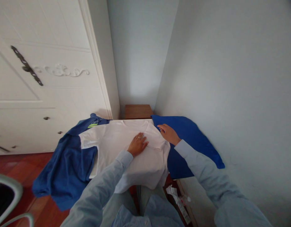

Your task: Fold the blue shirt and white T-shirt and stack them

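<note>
A white T-shirt [117,148] lies spread flat on a small table, its collar at the far end. My left hand [137,144] rests flat on the middle of the shirt, fingers together, with a ring on one finger. My right hand [168,133] lies at the shirt's right shoulder, where the right sleeve is folded in; whether it pinches the cloth is unclear. Both arms wear light blue sleeves.
A dark blue garment [65,167] with green stripes hangs off the table's left side. A bright blue cloth [192,142] lies on the right against the wall. A brown cabinet [138,111] stands behind, a white wardrobe [41,78] at left, and a chair frame [8,201] at bottom left.
</note>
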A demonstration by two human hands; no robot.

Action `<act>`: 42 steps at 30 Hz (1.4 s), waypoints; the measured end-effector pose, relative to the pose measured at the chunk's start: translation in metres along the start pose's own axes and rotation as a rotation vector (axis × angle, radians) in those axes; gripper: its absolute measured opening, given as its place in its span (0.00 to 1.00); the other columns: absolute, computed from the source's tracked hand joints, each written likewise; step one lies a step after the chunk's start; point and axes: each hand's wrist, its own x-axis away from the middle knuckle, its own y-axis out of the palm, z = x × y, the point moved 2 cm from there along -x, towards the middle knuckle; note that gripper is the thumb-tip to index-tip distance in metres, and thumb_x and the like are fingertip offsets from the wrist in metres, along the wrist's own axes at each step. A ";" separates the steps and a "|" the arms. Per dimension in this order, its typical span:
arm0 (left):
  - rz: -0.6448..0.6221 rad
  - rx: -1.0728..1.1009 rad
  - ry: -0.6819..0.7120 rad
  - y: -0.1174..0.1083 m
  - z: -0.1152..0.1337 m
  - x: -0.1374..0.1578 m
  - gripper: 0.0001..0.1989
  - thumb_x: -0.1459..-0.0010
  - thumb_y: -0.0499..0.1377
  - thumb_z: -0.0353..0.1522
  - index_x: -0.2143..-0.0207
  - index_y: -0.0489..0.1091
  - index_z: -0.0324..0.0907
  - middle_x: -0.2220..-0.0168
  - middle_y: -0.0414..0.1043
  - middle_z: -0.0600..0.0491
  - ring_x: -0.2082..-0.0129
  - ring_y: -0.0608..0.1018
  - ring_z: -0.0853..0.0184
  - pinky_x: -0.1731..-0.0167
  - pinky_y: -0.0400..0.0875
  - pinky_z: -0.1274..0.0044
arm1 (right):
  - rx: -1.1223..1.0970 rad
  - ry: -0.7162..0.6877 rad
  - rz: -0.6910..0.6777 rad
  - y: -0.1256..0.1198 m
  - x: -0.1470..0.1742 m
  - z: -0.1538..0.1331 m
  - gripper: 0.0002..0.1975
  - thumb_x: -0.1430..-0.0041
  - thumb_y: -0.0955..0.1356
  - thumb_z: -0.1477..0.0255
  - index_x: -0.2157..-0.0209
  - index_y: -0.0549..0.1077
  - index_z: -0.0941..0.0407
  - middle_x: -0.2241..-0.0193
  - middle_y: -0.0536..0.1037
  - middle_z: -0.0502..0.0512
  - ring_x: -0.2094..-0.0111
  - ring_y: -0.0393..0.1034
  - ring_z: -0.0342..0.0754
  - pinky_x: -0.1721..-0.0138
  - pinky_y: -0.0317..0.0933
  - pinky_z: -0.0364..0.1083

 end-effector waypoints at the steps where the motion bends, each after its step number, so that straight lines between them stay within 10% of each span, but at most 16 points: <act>1: -0.003 -0.006 0.001 -0.001 0.000 0.000 0.23 0.30 0.49 0.43 0.45 0.72 0.38 0.37 0.65 0.36 0.33 0.65 0.53 0.35 0.62 0.60 | 0.017 -0.048 -0.057 0.006 -0.018 -0.003 0.26 0.37 0.57 0.81 0.39 0.70 0.61 0.45 0.74 0.62 0.43 0.68 0.48 0.37 0.60 0.48; 10: -0.023 -0.011 0.010 -0.002 0.001 0.002 0.23 0.31 0.49 0.43 0.44 0.71 0.39 0.36 0.65 0.36 0.34 0.66 0.53 0.36 0.63 0.58 | 0.135 -0.246 -0.455 0.059 -0.111 0.000 0.35 0.47 0.64 0.85 0.37 0.69 0.56 0.43 0.75 0.60 0.46 0.73 0.50 0.41 0.64 0.47; 21: -0.048 -0.035 -0.006 -0.001 0.003 0.002 0.26 0.30 0.47 0.44 0.40 0.68 0.40 0.33 0.61 0.36 0.32 0.63 0.51 0.35 0.61 0.58 | 0.218 -0.221 -0.403 0.039 -0.134 0.051 0.21 0.45 0.63 0.84 0.53 0.80 0.62 0.52 0.78 0.64 0.50 0.73 0.51 0.44 0.63 0.48; 36: -0.025 -0.045 -0.046 0.002 0.002 0.002 0.26 0.30 0.48 0.44 0.38 0.67 0.40 0.33 0.60 0.36 0.32 0.62 0.48 0.35 0.59 0.54 | 0.098 -0.424 -0.348 0.044 -0.065 0.026 0.22 0.37 0.68 0.68 0.42 0.73 0.57 0.36 0.67 0.63 0.33 0.60 0.52 0.31 0.52 0.56; 42: -0.015 -0.063 -0.059 0.002 0.001 0.001 0.28 0.31 0.47 0.45 0.38 0.67 0.39 0.34 0.61 0.36 0.32 0.62 0.47 0.35 0.59 0.55 | 0.150 -0.156 -0.379 0.034 -0.039 0.071 0.27 0.33 0.64 0.65 0.36 0.66 0.59 0.34 0.62 0.68 0.31 0.55 0.59 0.31 0.50 0.64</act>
